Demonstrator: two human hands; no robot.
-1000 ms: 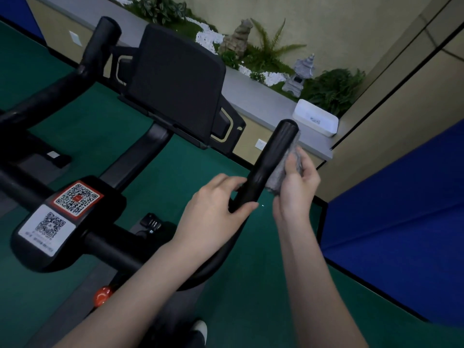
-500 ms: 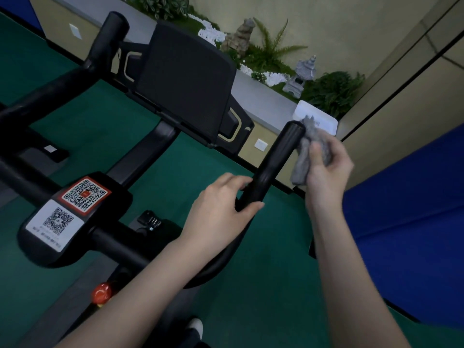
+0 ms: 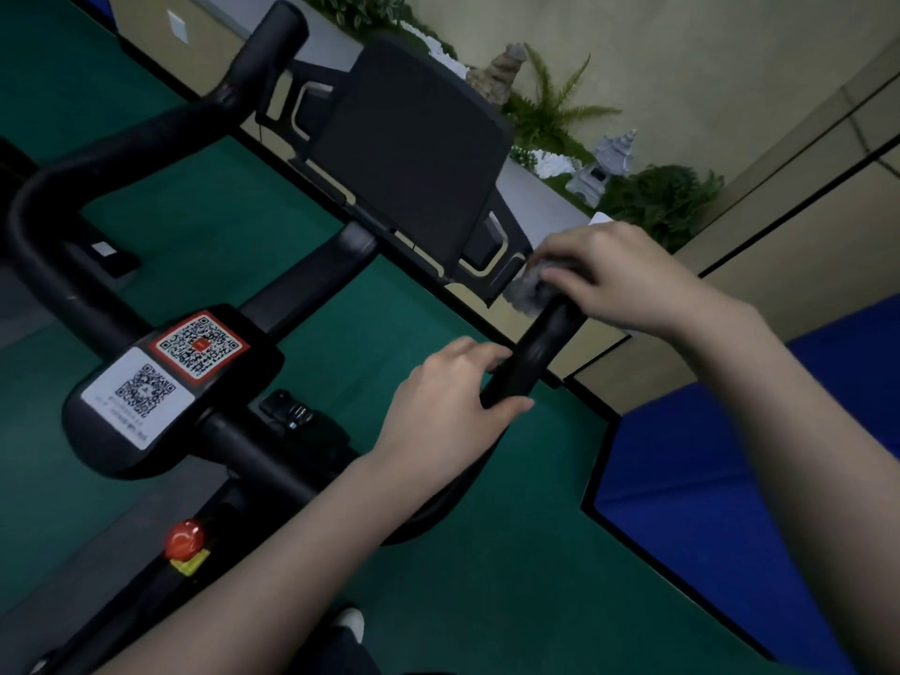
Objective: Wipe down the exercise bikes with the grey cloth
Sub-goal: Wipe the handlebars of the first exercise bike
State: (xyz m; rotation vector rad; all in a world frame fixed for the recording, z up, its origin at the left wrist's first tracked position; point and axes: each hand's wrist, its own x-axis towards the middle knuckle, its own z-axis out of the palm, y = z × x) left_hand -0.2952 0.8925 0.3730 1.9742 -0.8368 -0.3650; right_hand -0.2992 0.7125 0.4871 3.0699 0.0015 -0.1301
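Your left hand (image 3: 448,401) grips the black handlebar (image 3: 535,353) partway up. Your right hand (image 3: 618,275) curls over the bar's top end, clutching the grey cloth (image 3: 528,287) against it.

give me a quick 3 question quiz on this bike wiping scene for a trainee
1. True or false: the right hand holds the grey cloth over the tip of the handlebar.
2. What is the left hand doing? A) gripping the same handlebar, below the cloth B) holding a spray bottle C) hanging at the person's side
3. Fill in: the two stickers on the bike's centre pad show ___ codes.

Key: 1 true; 2 A; 3 QR
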